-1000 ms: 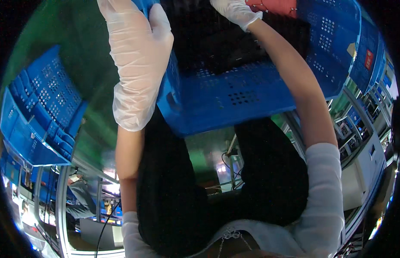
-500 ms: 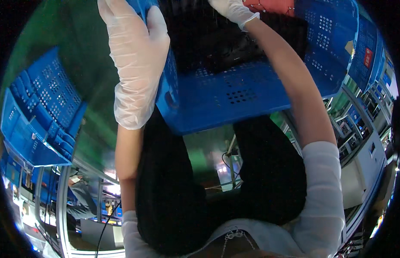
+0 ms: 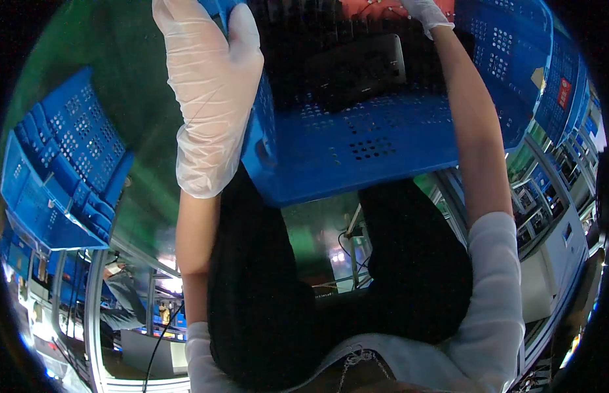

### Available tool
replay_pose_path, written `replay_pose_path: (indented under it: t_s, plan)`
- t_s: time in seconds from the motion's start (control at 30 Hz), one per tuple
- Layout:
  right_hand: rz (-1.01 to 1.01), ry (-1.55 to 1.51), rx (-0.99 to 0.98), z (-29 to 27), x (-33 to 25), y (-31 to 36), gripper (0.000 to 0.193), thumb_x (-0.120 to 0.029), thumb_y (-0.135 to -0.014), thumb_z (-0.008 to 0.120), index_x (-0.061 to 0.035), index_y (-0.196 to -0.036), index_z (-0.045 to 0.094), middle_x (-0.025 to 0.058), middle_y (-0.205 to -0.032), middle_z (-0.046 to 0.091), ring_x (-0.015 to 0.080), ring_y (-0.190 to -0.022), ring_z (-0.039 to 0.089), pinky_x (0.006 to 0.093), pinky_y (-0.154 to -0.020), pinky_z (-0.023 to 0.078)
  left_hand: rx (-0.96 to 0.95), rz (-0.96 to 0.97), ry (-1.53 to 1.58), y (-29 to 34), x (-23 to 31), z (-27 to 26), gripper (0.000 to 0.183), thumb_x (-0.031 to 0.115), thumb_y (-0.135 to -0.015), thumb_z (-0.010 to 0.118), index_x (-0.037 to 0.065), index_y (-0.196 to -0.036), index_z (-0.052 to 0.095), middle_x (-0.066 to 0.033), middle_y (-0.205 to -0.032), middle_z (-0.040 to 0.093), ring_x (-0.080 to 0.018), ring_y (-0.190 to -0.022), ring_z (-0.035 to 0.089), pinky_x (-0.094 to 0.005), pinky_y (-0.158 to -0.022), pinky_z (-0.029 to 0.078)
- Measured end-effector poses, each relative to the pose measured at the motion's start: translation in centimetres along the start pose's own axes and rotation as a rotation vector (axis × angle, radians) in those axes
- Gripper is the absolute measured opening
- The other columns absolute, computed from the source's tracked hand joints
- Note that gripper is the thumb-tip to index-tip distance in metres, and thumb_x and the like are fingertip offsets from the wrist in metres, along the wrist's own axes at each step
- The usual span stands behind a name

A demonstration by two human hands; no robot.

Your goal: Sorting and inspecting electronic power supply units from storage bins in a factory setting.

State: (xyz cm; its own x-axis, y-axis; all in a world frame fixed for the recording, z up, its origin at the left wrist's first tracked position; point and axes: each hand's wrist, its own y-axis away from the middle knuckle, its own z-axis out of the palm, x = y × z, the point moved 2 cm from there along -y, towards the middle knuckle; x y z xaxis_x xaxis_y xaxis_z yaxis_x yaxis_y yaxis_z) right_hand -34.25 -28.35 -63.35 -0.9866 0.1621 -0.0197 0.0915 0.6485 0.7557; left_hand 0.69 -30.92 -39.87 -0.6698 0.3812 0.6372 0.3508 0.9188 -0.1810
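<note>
A blue perforated plastic crate (image 3: 317, 173) lies across the top, over my thighs. My left hand (image 3: 209, 85), in a white glove, is closed on its left side wall, the thumb inside and the fingers outside. Within the crate are dark items, among them a glossy black flat panel (image 3: 373, 69) with a pale edge. Behind them lies a red piece (image 3: 376, 9) with small pale bits and dark strands on it. My right hand (image 3: 430, 14), also gloved, reaches over the crate to the red piece. Its fingers are mostly cut off by the upper edge.
Another blue crate (image 3: 62, 173) with an inner divider stands off to the left above a metal frame. More blue crates (image 3: 563, 92) are at the right edge, one with a red label. Below them is a grey-white box (image 3: 550, 262). A person's grey-clothed limb (image 3: 126, 298) shows at the lower left.
My right hand has moved right across the crate, uncovering more of the red piece. The black panel now shows more plainly. My left hand stays on the crate wall.
</note>
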Motion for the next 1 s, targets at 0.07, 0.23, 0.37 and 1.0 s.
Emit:
replay_pose_path:
  t_s: [0.07, 0.23, 0.37, 1.0]
  plan:
    - [-0.033, -0.347, 0.705, -0.7, 0.0, 1.6, 0.045, -0.046, -0.083, 0.065, -0.0030, -0.095, 0.071, 0.0210, -0.094, 0.070, 0.0286, -0.092, 0.067, 0.0375, -0.080, 0.052, -0.005, -0.042, 0.055, -0.2, 0.3, 0.1, 0.077, -0.004, -0.086, 0.058, 0.000, -0.152, 0.019, -0.0282, -0.149, 0.033, -0.0454, -0.135, 0.039, -0.0452, -0.109, 0.037]
    - [0.039, -0.598, 0.098, -6.7, -9.9, 7.8, 0.064, -0.050, -0.081, 0.072, 0.0042, -0.114, 0.064, 0.0167, -0.097, 0.071, 0.0230, -0.090, 0.067, 0.0337, -0.078, 0.052, -0.002, -0.036, 0.044, 0.1, -0.1, 0.1, 0.078, -0.005, -0.086, 0.058, 0.000, -0.153, 0.019, -0.0280, -0.149, 0.033, -0.0451, -0.135, 0.039, -0.0451, -0.110, 0.037]
    - [-0.141, -0.840, -0.108, -2.5, -9.7, 4.5, 0.078, -0.050, -0.081, 0.074, 0.0099, -0.126, 0.053, 0.0108, -0.095, 0.071, 0.0196, -0.088, 0.066, 0.0351, -0.075, 0.051, -0.007, -0.022, 0.004, 0.0, 0.1, 0.4, 0.078, -0.005, -0.086, 0.058, 0.000, -0.153, 0.018, -0.0277, -0.149, 0.033, -0.0451, -0.134, 0.040, -0.0450, -0.110, 0.036]
    - [-0.102, -0.548, 0.034, -3.4, -13.0, 5.2, 0.043, -0.033, -0.081, 0.060, 0.0041, -0.101, 0.064, 0.0276, -0.107, 0.062, 0.0412, -0.104, 0.059, 0.0474, -0.088, 0.045, 0.015, -0.015, 0.020, 0.9, -2.2, 0.9, 0.079, 0.004, -0.086, 0.063, -0.003, -0.149, 0.017, -0.0294, -0.145, 0.035, -0.0493, -0.121, 0.051, -0.0440, -0.098, 0.049]
